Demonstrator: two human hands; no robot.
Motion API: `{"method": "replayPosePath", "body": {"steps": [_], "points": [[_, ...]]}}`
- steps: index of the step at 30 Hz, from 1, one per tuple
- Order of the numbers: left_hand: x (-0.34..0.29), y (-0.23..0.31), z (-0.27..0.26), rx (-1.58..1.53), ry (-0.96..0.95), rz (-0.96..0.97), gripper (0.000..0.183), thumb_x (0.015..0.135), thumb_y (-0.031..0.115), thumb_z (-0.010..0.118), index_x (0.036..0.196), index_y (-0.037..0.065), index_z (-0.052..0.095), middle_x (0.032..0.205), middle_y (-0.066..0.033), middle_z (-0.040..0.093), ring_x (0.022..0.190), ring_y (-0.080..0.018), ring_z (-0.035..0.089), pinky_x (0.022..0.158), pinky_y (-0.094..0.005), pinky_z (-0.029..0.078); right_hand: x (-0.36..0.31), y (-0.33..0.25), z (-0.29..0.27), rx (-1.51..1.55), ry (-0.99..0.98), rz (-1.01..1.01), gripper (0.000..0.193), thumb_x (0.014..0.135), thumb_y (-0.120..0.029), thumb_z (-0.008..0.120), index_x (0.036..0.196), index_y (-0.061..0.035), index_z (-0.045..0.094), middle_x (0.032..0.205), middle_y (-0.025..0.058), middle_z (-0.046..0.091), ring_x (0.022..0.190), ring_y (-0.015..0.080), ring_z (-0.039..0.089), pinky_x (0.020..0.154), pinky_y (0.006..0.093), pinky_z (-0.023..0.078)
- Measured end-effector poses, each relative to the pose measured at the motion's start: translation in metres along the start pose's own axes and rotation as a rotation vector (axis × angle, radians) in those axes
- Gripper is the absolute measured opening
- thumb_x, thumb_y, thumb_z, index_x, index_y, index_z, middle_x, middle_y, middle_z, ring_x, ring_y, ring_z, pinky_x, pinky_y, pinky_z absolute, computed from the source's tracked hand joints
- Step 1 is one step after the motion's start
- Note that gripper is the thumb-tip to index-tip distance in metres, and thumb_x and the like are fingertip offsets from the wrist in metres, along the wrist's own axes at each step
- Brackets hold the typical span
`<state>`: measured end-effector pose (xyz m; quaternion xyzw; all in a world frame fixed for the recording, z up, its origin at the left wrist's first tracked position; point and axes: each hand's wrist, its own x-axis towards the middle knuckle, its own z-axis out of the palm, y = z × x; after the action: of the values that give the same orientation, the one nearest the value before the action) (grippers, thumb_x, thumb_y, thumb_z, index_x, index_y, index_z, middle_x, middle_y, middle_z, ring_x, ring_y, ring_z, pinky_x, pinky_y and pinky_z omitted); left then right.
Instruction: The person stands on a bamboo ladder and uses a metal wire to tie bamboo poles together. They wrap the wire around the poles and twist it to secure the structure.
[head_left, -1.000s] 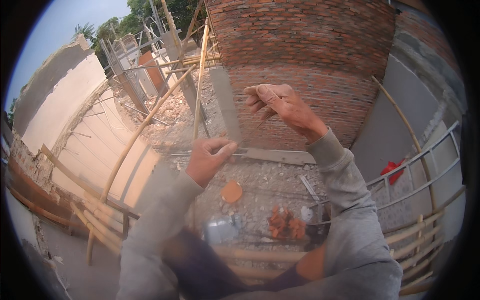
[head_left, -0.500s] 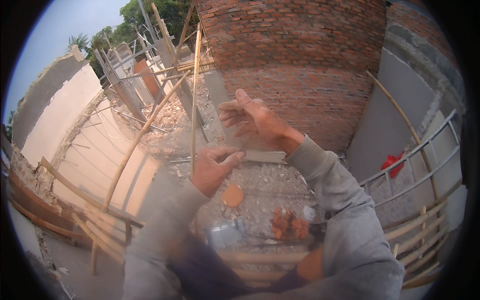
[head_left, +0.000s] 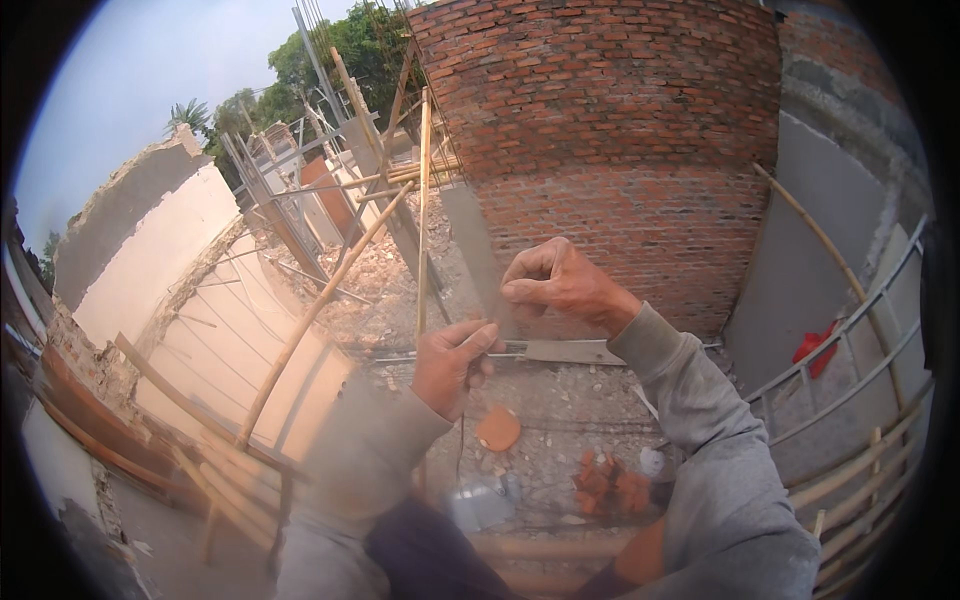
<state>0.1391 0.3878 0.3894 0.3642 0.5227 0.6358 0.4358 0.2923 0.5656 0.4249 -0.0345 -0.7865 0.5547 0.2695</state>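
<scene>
A brick wall is set ahead, with a bamboo pole standing upright to its left. The left hand is held below and left of the right hand. Broken bricks are scattered on the ground beneath the hands, and a metal railing is placed at the right.

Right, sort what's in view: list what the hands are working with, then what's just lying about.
In hand:
left hand, fingers pinched, apparently on a thin dark string
right hand, fingers pinched

Lying about:
round orange disc
broken red brick pieces
red cloth
long bamboo poles
</scene>
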Motion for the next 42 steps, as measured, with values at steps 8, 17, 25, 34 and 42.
{"method": "replayPosePath", "body": {"steps": [8,17,25,34,42], "points": [[0.006,-0.004,-0.007,-0.113,-0.031,0.004,0.030,0.099,0.019,0.069,0.119,-0.003,0.065,0.093,-0.0077,0.068,0.072,-0.0116,0.063,0.049,-0.0198,0.046,0.001,0.007,0.002,0.053,0.078,-0.004,0.025,0.090,-0.024,0.076,0.089,0.0011,0.074,0.076,0.0055,0.069,0.065,0.0116,0.065,0.059,0.0270,0.055],[0.012,-0.007,-0.004,-0.138,-0.022,0.049,0.023,0.100,0.017,0.067,0.115,-0.001,0.066,0.093,-0.0067,0.068,0.073,-0.0105,0.063,0.051,-0.0192,0.046,0.002,0.009,0.001,0.098,0.104,0.005,0.027,0.087,-0.025,0.076,0.089,0.0021,0.073,0.075,0.0074,0.068,0.066,0.0126,0.065,0.059,0.0275,0.054],[0.013,-0.009,-0.002,-0.114,0.003,0.045,0.027,0.098,0.017,0.070,0.117,-0.002,0.067,0.094,-0.0064,0.069,0.076,-0.0100,0.062,0.055,-0.0220,0.046,0.000,0.007,-0.001,0.090,0.133,0.012,0.028,0.085,-0.022,0.074,0.090,0.0051,0.073,0.077,0.0092,0.068,0.067,0.0136,0.064,0.058,0.0278,0.052],[0.013,-0.012,-0.003,-0.064,0.030,0.073,0.029,0.098,0.015,0.069,0.121,-0.003,0.067,0.095,-0.0064,0.069,0.079,-0.0103,0.063,0.059,-0.0235,0.049,0.002,0.015,-0.002,0.091,0.122,-0.015,0.025,0.084,-0.022,0.075,0.084,0.0031,0.072,0.069,0.0046,0.062,0.061,0.0104,0.056,0.054,0.0271,0.045],[0.015,-0.017,-0.005,0.070,-0.011,0.053,0.026,0.100,0.016,0.066,0.118,-0.002,0.068,0.093,-0.0038,0.068,0.076,-0.0080,0.060,0.058,-0.0211,0.045,0.009,0.002,-0.035,0.176,0.567,-0.094,0.011,0.088,-0.014,0.071,0.085,-0.0035,0.070,0.073,0.0040,0.066,0.059,0.0081,0.059,0.052,0.0247,0.048]]}}
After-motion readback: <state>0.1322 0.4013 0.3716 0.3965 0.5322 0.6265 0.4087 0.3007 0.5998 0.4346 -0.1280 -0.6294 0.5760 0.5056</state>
